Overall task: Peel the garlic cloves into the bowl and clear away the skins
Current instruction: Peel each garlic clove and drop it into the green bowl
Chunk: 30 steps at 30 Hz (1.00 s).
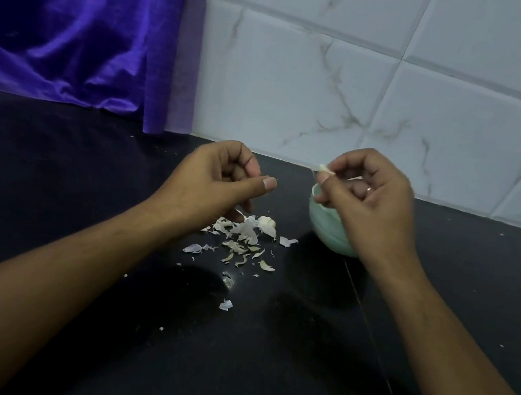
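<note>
- Desk [222,364] (black): loose skins [240,246] scattered mid-surface, garlic chunk [267,225] at their far edge.
- Left hand [220,180]: above skins, fingers curled, nothing visibly held.
- Right hand [366,198]: pinches garlic clove [326,170] over green bowl [322,232].

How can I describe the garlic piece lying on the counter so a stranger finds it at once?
On the black counter, find the heap of skins beside the pale green bowl. The garlic piece sits at its far edge, near the left hand. It is the only plump, rounded lump; its neighbours are thin flat flakes.
</note>
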### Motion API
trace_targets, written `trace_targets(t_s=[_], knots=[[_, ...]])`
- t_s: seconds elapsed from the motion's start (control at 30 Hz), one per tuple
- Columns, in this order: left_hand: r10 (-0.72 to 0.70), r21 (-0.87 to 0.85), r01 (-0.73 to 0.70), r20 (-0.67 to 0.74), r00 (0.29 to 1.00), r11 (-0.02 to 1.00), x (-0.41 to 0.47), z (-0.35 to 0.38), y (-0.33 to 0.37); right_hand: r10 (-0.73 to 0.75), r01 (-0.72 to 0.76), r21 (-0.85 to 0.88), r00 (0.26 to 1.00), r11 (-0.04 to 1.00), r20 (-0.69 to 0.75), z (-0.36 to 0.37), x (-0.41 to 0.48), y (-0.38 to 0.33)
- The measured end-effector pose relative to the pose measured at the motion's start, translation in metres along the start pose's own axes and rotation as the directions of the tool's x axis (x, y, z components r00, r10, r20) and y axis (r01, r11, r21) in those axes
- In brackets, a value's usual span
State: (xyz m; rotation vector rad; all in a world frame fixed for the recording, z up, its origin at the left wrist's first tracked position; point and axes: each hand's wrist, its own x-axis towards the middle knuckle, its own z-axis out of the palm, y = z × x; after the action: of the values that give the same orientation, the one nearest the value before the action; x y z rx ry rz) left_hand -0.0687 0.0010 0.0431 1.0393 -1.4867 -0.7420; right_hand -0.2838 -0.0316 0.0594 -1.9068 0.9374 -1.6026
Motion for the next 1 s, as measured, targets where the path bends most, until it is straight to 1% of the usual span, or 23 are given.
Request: trace_targets(t_s=[0.07, 0.17, 0.23, 0.33, 0.4, 0.5, 0.6, 0.7, 0.77, 0.83, 0.87, 0.93, 1.0], knots=[[0.003, 0.019, -0.003, 0.006, 1.0, 1.0, 0.0, 0.0, -0.002, -0.016, 0.009, -0.09, 0.997, 0.996, -0.078, -0.012, 0.007, 0.004], [0.016, 0.045, -0.017, 0.034, 0.999, 0.999, -0.001, 0.0, -0.006, 0.001, -0.037, -0.247, 0.99, 0.968, -0.142, -0.027, 0.015, 0.016], [0.025, 0.073, -0.028, 0.038, 0.999, 0.997, -0.001, -0.001, -0.008, 0.035, -0.084, -0.343, 0.989, 0.936, -0.146, -0.033, 0.017, 0.025], [0.036, 0.121, -0.042, 0.05, 0.998, 0.992, -0.001, -0.002, -0.007, 0.074, -0.129, -0.516, 0.989, 0.847, -0.125, -0.037, 0.018, 0.034], [0.034, 0.189, -0.044, 0.053, 0.998, 0.981, -0.001, -0.003, -0.008, 0.063, -0.123, -0.568, 0.99, 0.814, -0.124, -0.037, 0.018, 0.034], [0.008, 0.235, -0.019, 0.048, 0.999, 0.972, 0.001, -0.002, -0.013, 0.001, -0.081, -0.541, 0.989, 0.837, -0.146, -0.035, 0.017, 0.032], [0.033, 0.294, -0.042, 0.036, 0.999, 0.955, 0.003, -0.003, -0.015, -0.133, 0.054, -0.506, 0.984, 0.861, -0.12, -0.025, 0.013, 0.025], [0.063, 0.328, -0.058, -0.002, 0.998, 0.943, 0.002, -0.005, -0.011, -0.262, 0.216, -0.474, 0.965, 0.854, -0.032, -0.011, 0.005, 0.017], [0.068, 0.352, -0.058, -0.018, 0.997, 0.934, -0.001, -0.004, -0.005, -0.291, 0.286, -0.424, 0.955, 0.859, 0.054, 0.0, -0.003, 0.012], [0.072, 0.38, -0.057, -0.027, 0.997, 0.923, -0.002, -0.004, -0.004, -0.272, 0.318, -0.37, 0.947, 0.873, 0.172, 0.01, -0.01, 0.011], [0.074, 0.399, -0.056, -0.03, 0.997, 0.915, -0.002, -0.004, -0.004, -0.237, 0.312, -0.349, 0.941, 0.884, 0.24, 0.015, -0.013, 0.012], [0.064, 0.442, -0.052, -0.012, 0.998, 0.895, 0.0, -0.006, -0.006, -0.144, 0.266, -0.307, 0.919, 0.914, 0.366, 0.021, -0.017, 0.017], [0.034, 0.43, -0.039, 0.018, 0.999, 0.902, 0.002, -0.007, -0.007, -0.078, 0.213, -0.275, 0.9, 0.938, 0.429, 0.024, -0.019, 0.022]])
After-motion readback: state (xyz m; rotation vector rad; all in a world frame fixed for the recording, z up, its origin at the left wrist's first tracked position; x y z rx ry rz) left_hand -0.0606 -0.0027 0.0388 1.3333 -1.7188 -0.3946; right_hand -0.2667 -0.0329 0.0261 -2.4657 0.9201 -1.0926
